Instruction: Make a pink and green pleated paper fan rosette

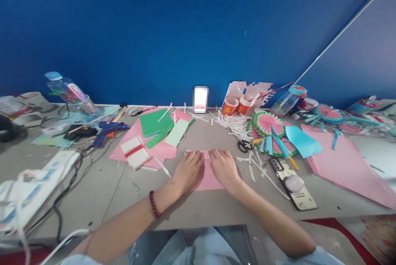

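A sheet of pink paper [208, 178] lies flat on the table in front of me. My left hand [190, 170] rests on its left side, fingers curled together at the far edge; a dark red bead bracelet [154, 204] circles that wrist. On the right side my right hand [225, 169] has its fingers bent over the same far edge. Both hands grip the paper there, and my thumbs are mostly hidden. Just left of my left hand lie green paper [156, 123] and a pale green strip [177, 132]. Black-handled scissors [244, 146] are beyond my right hand.
White paper strips [235, 125] lie near red paper cups [230, 106]. Pink-and-green paper fans [269, 127], a phone [301, 199] and stacked pink sheets [346, 162] are on the right. On the left are a blue glue gun [108, 131], cables and a power strip [40, 186].
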{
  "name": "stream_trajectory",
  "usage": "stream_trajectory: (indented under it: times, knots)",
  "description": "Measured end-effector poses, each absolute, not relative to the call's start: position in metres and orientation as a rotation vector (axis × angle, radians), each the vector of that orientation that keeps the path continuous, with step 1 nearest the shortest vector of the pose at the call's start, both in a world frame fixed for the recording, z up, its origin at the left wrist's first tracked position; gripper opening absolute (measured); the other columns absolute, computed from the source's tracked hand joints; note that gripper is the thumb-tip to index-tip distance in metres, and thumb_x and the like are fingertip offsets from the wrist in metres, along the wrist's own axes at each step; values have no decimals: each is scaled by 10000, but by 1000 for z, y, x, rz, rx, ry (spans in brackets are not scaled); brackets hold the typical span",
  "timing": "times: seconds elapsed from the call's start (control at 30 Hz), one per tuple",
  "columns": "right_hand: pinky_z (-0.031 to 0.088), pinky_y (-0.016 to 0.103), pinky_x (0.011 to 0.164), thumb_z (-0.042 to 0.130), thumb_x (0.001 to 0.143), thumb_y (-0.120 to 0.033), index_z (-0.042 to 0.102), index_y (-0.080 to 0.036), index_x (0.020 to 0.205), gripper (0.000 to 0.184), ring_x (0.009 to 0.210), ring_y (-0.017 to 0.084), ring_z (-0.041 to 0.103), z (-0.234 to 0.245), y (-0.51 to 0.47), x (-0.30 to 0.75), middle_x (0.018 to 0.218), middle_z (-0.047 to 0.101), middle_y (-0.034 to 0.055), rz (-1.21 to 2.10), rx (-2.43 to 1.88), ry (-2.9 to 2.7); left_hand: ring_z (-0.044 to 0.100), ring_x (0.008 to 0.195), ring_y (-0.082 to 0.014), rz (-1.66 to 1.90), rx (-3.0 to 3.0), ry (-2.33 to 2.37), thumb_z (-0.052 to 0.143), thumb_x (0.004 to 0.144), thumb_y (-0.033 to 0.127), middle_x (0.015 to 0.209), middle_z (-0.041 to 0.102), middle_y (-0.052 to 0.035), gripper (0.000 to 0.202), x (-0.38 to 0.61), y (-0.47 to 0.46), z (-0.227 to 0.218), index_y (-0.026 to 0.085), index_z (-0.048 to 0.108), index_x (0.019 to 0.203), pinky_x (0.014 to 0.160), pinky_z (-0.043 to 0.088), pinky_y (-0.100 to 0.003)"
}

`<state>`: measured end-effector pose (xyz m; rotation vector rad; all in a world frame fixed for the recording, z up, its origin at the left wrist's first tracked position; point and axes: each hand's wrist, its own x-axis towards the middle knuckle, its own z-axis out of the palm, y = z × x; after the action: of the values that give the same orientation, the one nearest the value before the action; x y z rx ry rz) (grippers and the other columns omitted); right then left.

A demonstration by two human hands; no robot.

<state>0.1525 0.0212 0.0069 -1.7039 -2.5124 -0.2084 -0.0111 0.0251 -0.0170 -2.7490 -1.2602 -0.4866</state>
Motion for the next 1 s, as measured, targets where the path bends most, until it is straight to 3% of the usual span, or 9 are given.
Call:
stream_trajectory:
  times: [0.27,0.67,0.87,1.0]
  knots:
    - [341,374,932,431,850,-118,465,-105,1293,445,1011,257,521,2,14,148,1077,595,139,-258,-1676,-2547,477,1097,-274,-488,-2749,-1330,370,884,218,1178,540,-155,411,-8,24,-13,89,448,1267,973,350,-455]
    - [335,371,824,407,886,-240,468,-141,1273,404,1042,251,484,4,10,141,1141,557,139,-241,-1795,-2491,471,1091,-253,-453,-2753,-1449,395,836,213,1192,538,-131,441,-7,24,-12,128,447,1266,957,357,-417]
    - [325,357,810,397,888,-202,501,-127,1237,372,1016,243,501,7,11,139,1086,583,146,-248,-1795,-2497,455,1125,-254,-444,-2723,-1469,387,834,199,1221,538,-124,433,-8,22,-14,119,465,1252,987,333,-414]
    - [330,379,833,380,892,-198,516,-112,1236,380,1066,265,488,2,9,140,1187,555,159,-300,-1771,-2502,448,1156,-264,-429,-2698,-1483,372,851,218,1238,531,-151,461,-7,21,-16,85,434,1288,991,337,-424]
